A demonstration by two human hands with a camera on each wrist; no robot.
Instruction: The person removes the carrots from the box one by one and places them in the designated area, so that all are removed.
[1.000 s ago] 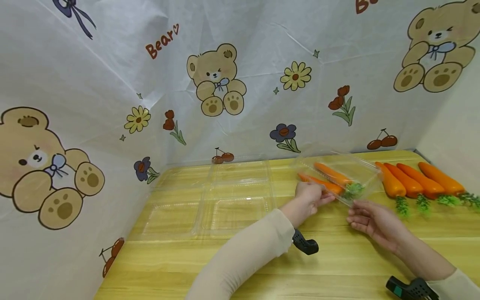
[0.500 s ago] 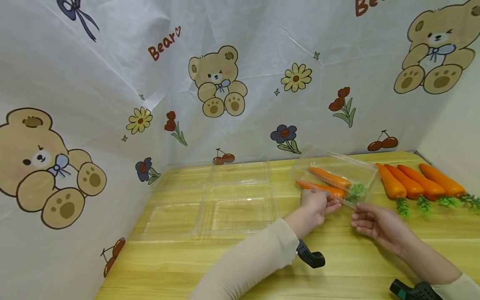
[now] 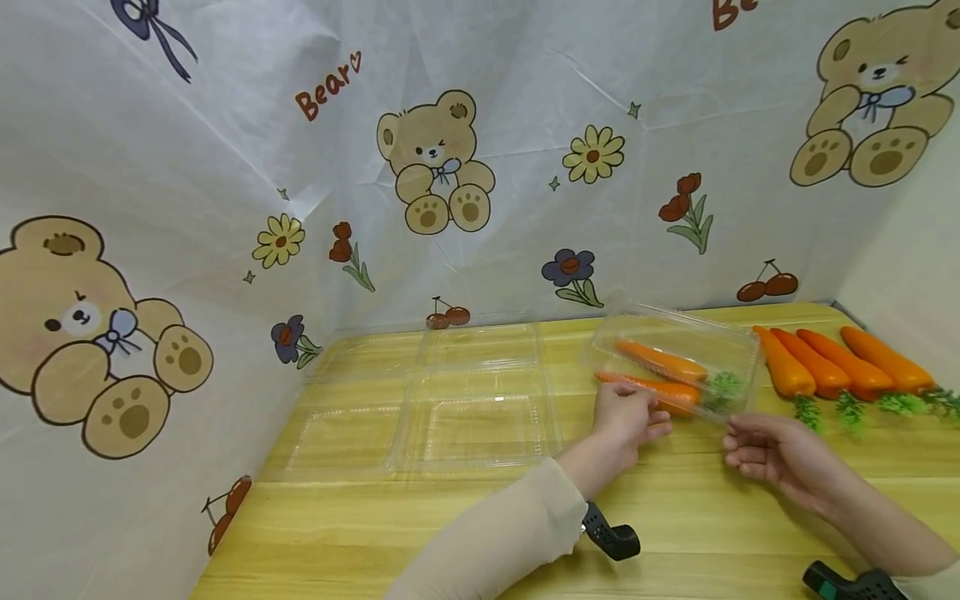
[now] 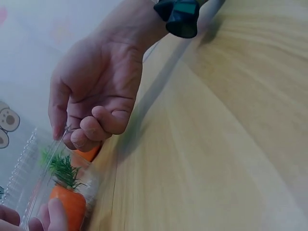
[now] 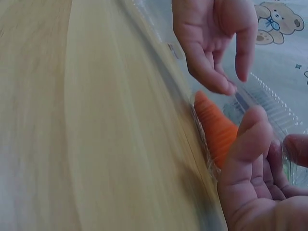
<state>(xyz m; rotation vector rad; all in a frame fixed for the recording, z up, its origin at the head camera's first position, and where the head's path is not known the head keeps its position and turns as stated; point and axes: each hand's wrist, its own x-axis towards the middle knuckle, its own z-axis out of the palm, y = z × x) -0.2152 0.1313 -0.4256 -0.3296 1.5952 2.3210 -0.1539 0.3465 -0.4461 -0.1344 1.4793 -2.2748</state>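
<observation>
A clear plastic box (image 3: 678, 321) holds two orange carrots with green leafy tops. In the head view, the front carrot (image 3: 660, 392) lies along the near side, and the back carrot (image 3: 663, 360) sits behind it. My left hand (image 3: 626, 421) pinches the box's near edge at the left, its fingertips partly covering the front carrot. At the near right corner, my right hand (image 3: 780, 454) grips the edge between thumb and fingers. From the left wrist, the thin plastic rim (image 4: 33, 202) runs between the fingers of both hands. My right thumb (image 5: 252, 130) shows close up in the right wrist view.
Several loose carrots (image 3: 847, 362) lie side by side at the right, green tops toward me. More clear plastic boxes (image 3: 480, 417) stand opened on the left of the wooden table (image 3: 420, 533). A bear-printed cloth (image 3: 510, 50) hangs behind.
The box's upper plastic has levelled and settled lower over the carrots, and the box has shifted slightly right and toward me. My right hand has moved right with it; the left stays at the edge.
</observation>
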